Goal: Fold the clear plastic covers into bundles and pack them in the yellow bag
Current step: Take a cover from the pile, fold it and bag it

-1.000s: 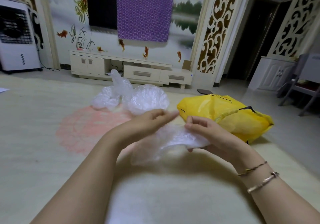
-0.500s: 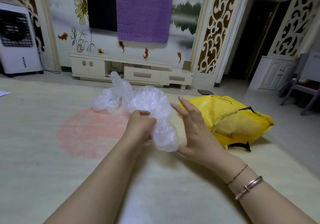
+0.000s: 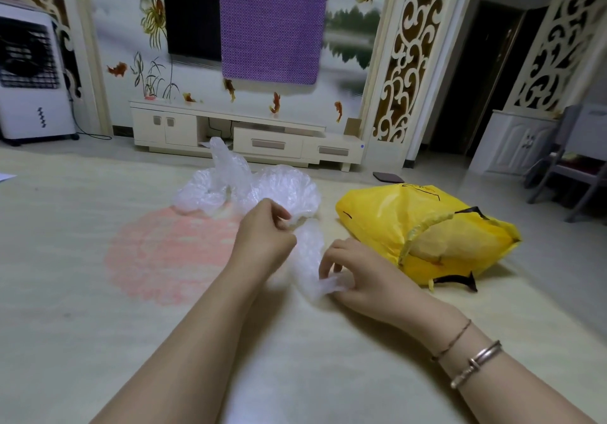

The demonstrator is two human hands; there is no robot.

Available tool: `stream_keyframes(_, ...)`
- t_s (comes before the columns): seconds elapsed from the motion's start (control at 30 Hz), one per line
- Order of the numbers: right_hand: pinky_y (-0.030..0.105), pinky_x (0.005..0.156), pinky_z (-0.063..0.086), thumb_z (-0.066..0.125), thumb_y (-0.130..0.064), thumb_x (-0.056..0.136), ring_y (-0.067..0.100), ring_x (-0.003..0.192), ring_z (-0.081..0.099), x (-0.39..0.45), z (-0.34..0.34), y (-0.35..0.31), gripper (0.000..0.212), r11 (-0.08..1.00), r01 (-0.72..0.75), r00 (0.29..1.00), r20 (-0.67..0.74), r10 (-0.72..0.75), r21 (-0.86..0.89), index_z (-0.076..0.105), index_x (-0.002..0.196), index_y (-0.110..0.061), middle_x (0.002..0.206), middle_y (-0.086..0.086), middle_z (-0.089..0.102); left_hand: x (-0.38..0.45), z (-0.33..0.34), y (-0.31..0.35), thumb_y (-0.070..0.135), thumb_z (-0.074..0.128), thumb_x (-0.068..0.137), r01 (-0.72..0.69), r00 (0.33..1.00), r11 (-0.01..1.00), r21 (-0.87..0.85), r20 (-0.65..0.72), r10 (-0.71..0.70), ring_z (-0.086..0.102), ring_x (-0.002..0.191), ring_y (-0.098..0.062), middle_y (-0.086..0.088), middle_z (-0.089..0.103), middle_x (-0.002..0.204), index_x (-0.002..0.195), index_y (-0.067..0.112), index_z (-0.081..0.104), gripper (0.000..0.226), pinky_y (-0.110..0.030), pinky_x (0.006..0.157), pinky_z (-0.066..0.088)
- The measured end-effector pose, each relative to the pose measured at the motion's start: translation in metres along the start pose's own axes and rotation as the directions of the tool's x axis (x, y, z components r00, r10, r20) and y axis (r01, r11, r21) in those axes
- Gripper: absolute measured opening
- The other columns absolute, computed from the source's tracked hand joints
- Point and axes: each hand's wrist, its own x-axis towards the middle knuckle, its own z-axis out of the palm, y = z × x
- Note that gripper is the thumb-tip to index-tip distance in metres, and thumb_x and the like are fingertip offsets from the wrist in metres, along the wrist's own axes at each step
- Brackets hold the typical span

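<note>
A crumpled clear plastic cover [image 3: 307,259] hangs stretched between my two hands above the pale table [image 3: 295,374]. My left hand [image 3: 262,236] grips its upper end with curled fingers. My right hand [image 3: 358,276] pinches its lower end just over the table top. Behind my left hand lies a loose pile of more clear covers [image 3: 249,187]. The yellow bag [image 3: 427,233] lies on its side to the right, its drawstring mouth facing me, a little beyond my right hand.
A pink round pattern [image 3: 170,253] marks the table to the left. Beyond the table stand a white TV cabinet [image 3: 243,138], a white air cooler [image 3: 33,79] at far left and a grey chair [image 3: 571,167] at far right.
The cover, bunched in my left hand half a second ago, is now drawn out lengthwise. My right hand went from flat and open beside it to pinching its lower end.
</note>
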Motion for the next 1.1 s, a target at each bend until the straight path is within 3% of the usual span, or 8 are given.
stream_keyframes(0.13, 0.021, 0.078, 0.044, 0.065, -0.018, 0.078, 0.005, 0.089, 0.053, -0.003, -0.006, -0.003, 0.014, 0.975, -0.134, 0.990, 0.063, 0.124, 0.179, 0.067, 0.088, -0.028, 0.090, -0.016, 0.060, -0.013, -0.008, 0.018, 0.007, 0.060, 0.087, 0.051, 0.919, 0.997, -0.051, 0.394, -0.027, 0.062, 0.060, -0.009, -0.003, 0.070, 0.079, 0.092, 0.012, 0.059, 0.006, -0.017, 0.054, 0.043)
stream_keyframes(0.2, 0.021, 0.076, 0.046, 0.061, -0.026, 0.076, 0.005, 0.088, 0.057, -0.004, -0.006, -0.003, 0.014, 0.943, -0.189, 0.981, 0.085, 0.172, 0.274, 0.067, 0.088, -0.029, 0.089, -0.016, 0.065, -0.015, -0.007, 0.018, 0.008, 0.052, 0.092, 0.090, 0.878, 0.996, 0.009, 0.472, -0.084, 0.062, 0.063, -0.011, -0.004, 0.072, 0.083, 0.096, 0.011, 0.057, 0.007, -0.017, 0.051, 0.042)
stream_keyframes(0.47, 0.025, 0.055, 0.034, 0.064, -0.011, 0.088, 0.011, 0.055, 0.044, 0.009, 0.005, 0.000, 0.011, 0.757, -0.322, 0.910, -0.033, 0.412, 0.569, 0.054, 0.083, -0.010, 0.061, -0.002, 0.057, -0.011, -0.004, 0.013, 0.046, 0.033, 0.101, 0.120, 0.895, 0.987, 0.111, 0.417, -0.156, 0.055, 0.073, -0.019, -0.004, 0.059, 0.079, 0.104, 0.006, 0.060, 0.048, -0.025, 0.068, 0.044)
stream_keyframes(0.57, 0.028, 0.053, 0.037, 0.066, -0.013, 0.087, 0.012, 0.051, 0.047, 0.018, 0.015, 0.003, 0.013, 0.740, -0.361, 0.853, -0.120, 0.508, 0.567, 0.054, 0.081, -0.014, 0.060, 0.002, 0.058, -0.010, -0.001, 0.011, 0.052, 0.048, 0.094, 0.076, 0.901, 0.983, 0.167, 0.412, -0.139, 0.056, 0.079, -0.021, -0.008, 0.064, 0.090, 0.102, 0.009, 0.057, 0.044, -0.026, 0.068, 0.043)
stream_keyframes(0.67, 0.027, 0.057, 0.041, 0.068, -0.019, 0.084, 0.008, 0.057, 0.051, 0.021, 0.020, 0.007, 0.017, 0.819, -0.424, 0.828, -0.201, 0.524, 0.387, 0.051, 0.083, -0.018, 0.063, -0.004, 0.056, -0.009, 0.004, 0.005, 0.034, 0.069, 0.084, 0.067, 0.917, 0.969, 0.239, 0.368, -0.155, 0.055, 0.085, -0.016, -0.006, 0.062, 0.109, 0.114, 0.013, 0.052, 0.040, -0.019, 0.057, 0.037)
stream_keyframes(0.8, 0.025, 0.057, 0.035, 0.067, -0.021, 0.085, 0.008, 0.056, 0.043, 0.019, 0.018, 0.008, 0.027, 0.882, -0.405, 0.852, -0.250, 0.460, 0.241, 0.040, 0.084, -0.019, 0.065, -0.004, 0.048, -0.008, 0.010, 0.001, 0.017, 0.069, 0.080, 0.104, 0.940, 0.969, 0.224, 0.297, -0.169, 0.054, 0.089, -0.018, -0.008, 0.059, 0.115, 0.117, 0.014, 0.050, 0.041, -0.021, 0.053, 0.035)
stream_keyframes(0.9, 0.020, 0.060, 0.036, 0.064, -0.019, 0.087, 0.007, 0.066, 0.045, 0.014, 0.011, 0.003, 0.021, 0.943, -0.246, 0.901, -0.305, 0.308, 0.225, 0.043, 0.084, -0.018, 0.073, -0.007, 0.048, -0.009, 0.012, 0.001, 0.015, 0.068, 0.080, 0.119, 0.950, 0.972, 0.201, 0.260, -0.171, 0.053, 0.087, -0.017, -0.006, 0.059, 0.110, 0.115, 0.015, 0.051, 0.039, -0.021, 0.052, 0.034)
stream_keyframes(1.1, 0.015, 0.093, 0.033, 0.056, -0.028, 0.081, 0.006, 0.109, 0.042, -0.001, 0.007, 0.001, 0.025, 0.986, -0.118, 0.991, -0.049, 0.125, 0.119, 0.054, 0.106, -0.026, 0.108, -0.014, 0.050, -0.009, 0.008, 0.002, 0.016, 0.069, 0.081, 0.142, 0.953, 0.979, 0.145, 0.247, -0.175, 0.052, 0.090, -0.016, -0.004, 0.057, 0.105, 0.115, 0.013, 0.054, 0.037, -0.019, 0.055, 0.034)
